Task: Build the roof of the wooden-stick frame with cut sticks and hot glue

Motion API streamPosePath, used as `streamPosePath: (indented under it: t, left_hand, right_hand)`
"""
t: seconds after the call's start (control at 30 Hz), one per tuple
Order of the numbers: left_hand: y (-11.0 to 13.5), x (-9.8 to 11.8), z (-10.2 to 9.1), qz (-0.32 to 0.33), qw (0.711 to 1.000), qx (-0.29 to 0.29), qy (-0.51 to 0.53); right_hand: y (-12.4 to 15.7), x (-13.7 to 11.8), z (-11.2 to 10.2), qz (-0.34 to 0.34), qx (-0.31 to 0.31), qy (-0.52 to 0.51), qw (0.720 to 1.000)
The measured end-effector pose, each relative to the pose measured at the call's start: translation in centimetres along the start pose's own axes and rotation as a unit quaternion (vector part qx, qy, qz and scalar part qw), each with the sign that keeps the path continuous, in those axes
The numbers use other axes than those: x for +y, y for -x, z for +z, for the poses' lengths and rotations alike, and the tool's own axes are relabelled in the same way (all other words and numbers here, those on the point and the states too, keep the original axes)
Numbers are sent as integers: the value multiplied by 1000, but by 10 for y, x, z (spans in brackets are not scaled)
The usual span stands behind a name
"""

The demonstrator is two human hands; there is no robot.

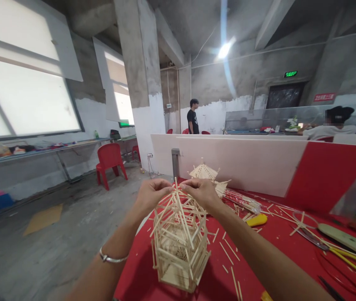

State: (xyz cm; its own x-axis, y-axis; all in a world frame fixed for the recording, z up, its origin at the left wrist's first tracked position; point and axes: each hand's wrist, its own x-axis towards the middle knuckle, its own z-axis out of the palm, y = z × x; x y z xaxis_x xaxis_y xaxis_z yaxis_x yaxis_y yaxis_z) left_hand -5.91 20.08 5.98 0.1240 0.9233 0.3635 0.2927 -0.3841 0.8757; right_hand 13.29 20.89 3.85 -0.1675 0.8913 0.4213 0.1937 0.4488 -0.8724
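A pavilion model (180, 238) built from thin wooden sticks stands upright on the red tabletop (215, 280). Its open roof frame rises to a peak where a short stick points up. My left hand (154, 193) pinches the roof sticks just left of that peak. From the other side, my right hand (203, 193) pinches them close to the peak, its thumb and fingertips together. Exactly which stick each hand grips is hard to make out. Behind my right hand is a second stick model with a finished-looking conical roof (203, 172).
Loose sticks (228, 251) lie scattered on the right, with a plastic-wrapped stick bundle (242, 200), a yellow-handled tool (257, 220) and yellow-handled scissors (331, 249). A white partition (243, 167) borders the table's back. Two people (193, 119) are beyond it.
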Motion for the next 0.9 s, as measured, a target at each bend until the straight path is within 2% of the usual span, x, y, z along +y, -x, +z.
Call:
streamPosePath:
  t: [0.17,0.4,0.67,0.9]
  left_hand:
    - [6,8,3,-2,1000,28,-5]
    - [9,3,8,27,997,63,-47]
    - [19,22,11,114,976,100,-156]
    - [18,24,11,108,975,106,-164]
  right_hand:
    - [2,1,3,-17,21,-26,999]
    - [4,3,6,-45,37,-39,998]
    - [4,4,7,-59,48,-41,996]
    - [4,6,8,-73,50,-32,996]
